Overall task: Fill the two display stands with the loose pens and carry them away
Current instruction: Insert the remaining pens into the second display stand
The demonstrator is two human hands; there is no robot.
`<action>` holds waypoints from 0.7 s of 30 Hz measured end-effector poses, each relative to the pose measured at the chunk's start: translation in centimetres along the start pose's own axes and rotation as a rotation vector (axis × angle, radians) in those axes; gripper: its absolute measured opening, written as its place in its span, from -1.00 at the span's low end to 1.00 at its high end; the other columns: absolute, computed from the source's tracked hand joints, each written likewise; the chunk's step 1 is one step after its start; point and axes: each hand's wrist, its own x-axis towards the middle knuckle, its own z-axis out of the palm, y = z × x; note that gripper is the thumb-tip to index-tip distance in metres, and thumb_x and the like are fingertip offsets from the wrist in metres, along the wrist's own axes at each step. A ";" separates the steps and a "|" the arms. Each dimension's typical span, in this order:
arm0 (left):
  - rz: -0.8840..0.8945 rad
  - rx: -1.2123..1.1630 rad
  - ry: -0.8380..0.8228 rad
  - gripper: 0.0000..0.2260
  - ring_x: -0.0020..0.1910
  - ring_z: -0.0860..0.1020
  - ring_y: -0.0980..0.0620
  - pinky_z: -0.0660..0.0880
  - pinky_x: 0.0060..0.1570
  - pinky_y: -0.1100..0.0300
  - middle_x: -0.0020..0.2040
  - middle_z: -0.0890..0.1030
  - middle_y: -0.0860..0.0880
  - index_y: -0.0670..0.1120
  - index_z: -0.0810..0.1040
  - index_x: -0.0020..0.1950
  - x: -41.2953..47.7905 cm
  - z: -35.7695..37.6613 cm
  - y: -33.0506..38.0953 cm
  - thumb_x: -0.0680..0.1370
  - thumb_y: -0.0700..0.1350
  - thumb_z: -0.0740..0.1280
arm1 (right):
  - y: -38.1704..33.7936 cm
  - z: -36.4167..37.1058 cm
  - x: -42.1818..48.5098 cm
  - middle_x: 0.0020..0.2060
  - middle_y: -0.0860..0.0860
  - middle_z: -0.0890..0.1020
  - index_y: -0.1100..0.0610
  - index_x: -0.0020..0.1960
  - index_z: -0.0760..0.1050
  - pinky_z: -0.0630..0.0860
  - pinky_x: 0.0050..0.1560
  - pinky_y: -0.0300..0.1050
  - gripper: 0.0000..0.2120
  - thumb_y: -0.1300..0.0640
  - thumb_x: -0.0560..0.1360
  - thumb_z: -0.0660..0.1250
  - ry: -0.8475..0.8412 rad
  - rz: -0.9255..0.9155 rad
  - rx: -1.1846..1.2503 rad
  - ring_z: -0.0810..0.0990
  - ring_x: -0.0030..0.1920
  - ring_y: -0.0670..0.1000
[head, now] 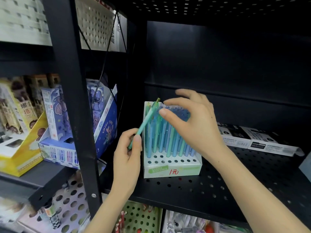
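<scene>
Left hand [127, 153] pinches slim teal plastic pen [145, 122] left of white cardboard display stand [171, 169]; right hand [196, 125] released, hovering above it.

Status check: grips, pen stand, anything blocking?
Left grip holds one teal pen beside the stand. Right grip arched over the standing pens, hold unclear. Front hole rows empty. Nothing blocking the holes.

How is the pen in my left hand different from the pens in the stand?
The loose pen is tilted, gripped by your left hand; the stand pens stand upright in holes. The loose pen sits outside the stand, the stand pens inside. Both are slim, blue-green.
</scene>
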 end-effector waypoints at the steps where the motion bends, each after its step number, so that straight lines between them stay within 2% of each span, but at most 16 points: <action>1: 0.018 0.010 -0.007 -0.80 -0.26 0.45 0.18 0.41 -0.25 0.36 -0.25 0.50 0.19 0.29 0.47 0.01 -0.1 0.0 0.1 0.60 -0.03 0.17 | -0.5 0.2 -0.1 0.13 -0.20 0.50 -0.14 -0.03 0.60 0.14 0.25 -0.18 -0.82 -0.15 0.44 0.32 0.017 -0.014 0.042 0.33 0.17 -0.19; 3: 0.036 0.025 -0.026 -0.78 -0.24 0.49 0.19 0.43 -0.26 0.34 -0.21 0.53 0.18 0.31 0.47 0.01 -0.1 0.1 0.4 0.57 -0.04 0.17 | -1.2 0.6 -0.3 -0.06 -0.22 0.59 -0.11 -0.12 0.59 0.29 0.14 -0.22 -0.92 -0.07 0.47 0.33 0.027 -0.018 0.150 0.45 0.05 -0.16; 5: 0.048 0.029 -0.051 -0.83 -0.22 0.51 0.17 0.46 -0.23 0.29 -0.17 0.56 0.13 0.23 0.49 0.04 -0.2 0.1 0.4 0.58 -0.04 0.18 | -1.6 0.5 -0.5 -0.21 -0.22 0.61 -0.06 -0.17 0.58 0.36 0.01 -0.32 -0.92 0.01 0.49 0.34 -0.006 0.023 0.279 0.52 -0.05 -0.17; 7: 0.079 0.056 -0.064 -0.85 -0.10 0.54 0.10 0.48 -0.12 0.28 -0.09 0.57 0.10 0.15 0.50 0.09 -0.2 0.1 0.2 0.58 0.01 0.18 | -1.8 -0.2 -0.7 -0.27 -0.20 0.62 -0.01 -0.17 0.60 0.37 -0.09 -0.39 -0.91 0.05 0.48 0.34 0.023 0.047 0.348 0.54 -0.14 -0.19; 9: 0.088 0.090 -0.043 -0.80 -0.02 0.51 0.04 0.44 -0.02 0.28 -0.05 0.54 0.11 0.18 0.47 0.14 -0.3 0.1 -0.1 0.56 0.09 0.15 | -1.3 -1.5 -0.9 -0.31 -0.17 0.61 0.00 -0.17 0.62 0.38 -0.18 -0.40 -0.91 0.07 0.48 0.35 0.136 0.064 0.391 0.53 -0.24 -0.21; 11: 0.025 0.079 0.015 -0.77 -0.02 0.47 0.15 0.37 -0.02 0.40 -0.06 0.49 0.21 0.24 0.39 0.17 -0.2 0.0 -0.2 0.53 0.16 0.12 | -0.2 -2.7 -1.0 -0.28 -0.18 0.60 0.00 -0.19 0.61 0.46 -0.09 -0.22 -0.90 0.06 0.48 0.35 0.263 0.047 0.304 0.53 -0.19 -0.18; 13: -0.056 0.088 0.054 -0.73 -0.01 0.44 0.27 0.33 -0.03 0.46 -0.05 0.47 0.28 0.27 0.34 0.16 0.0 0.0 -0.5 0.49 0.22 0.08 | 0.9 -3.1 -1.1 -0.20 -0.20 0.58 0.02 -0.22 0.60 0.41 0.06 -0.07 -0.87 0.02 0.47 0.34 0.322 0.001 0.095 0.50 -0.08 -0.15; 16: -0.099 0.185 0.024 -0.61 0.06 0.39 0.42 0.31 -0.02 0.43 0.09 0.45 0.29 0.20 0.35 0.27 0.2 0.1 -1.0 0.49 0.27 0.05 | 1.7 -2.0 -1.7 -0.10 -0.14 0.55 0.03 -0.23 0.59 0.20 0.04 -0.17 -0.83 -0.03 0.44 0.33 0.290 -0.017 -0.092 0.41 -0.03 -0.11; 18: -0.098 0.224 -0.046 -0.57 0.08 0.33 0.55 0.27 -0.01 0.51 0.19 0.40 0.32 0.13 0.34 0.36 0.2 0.2 -1.1 0.55 0.25 0.07 | 1.9 -0.9 -1.9 -0.05 -0.10 0.55 0.03 -0.24 0.59 0.11 -0.02 -0.23 -0.83 -0.04 0.43 0.33 0.265 -0.036 -0.152 0.38 -0.01 -0.10; 21: -0.088 0.227 -0.176 -0.61 0.18 0.26 0.58 0.25 0.05 0.50 0.23 0.33 0.44 0.27 0.25 0.38 0.3 0.5 -0.9 0.55 0.23 0.08 | 2.0 -0.1 -2.0 -0.02 -0.08 0.55 0.04 -0.23 0.59 0.10 0.01 -0.22 -0.81 -0.05 0.43 0.33 0.253 -0.041 -0.165 0.39 0.01 -0.08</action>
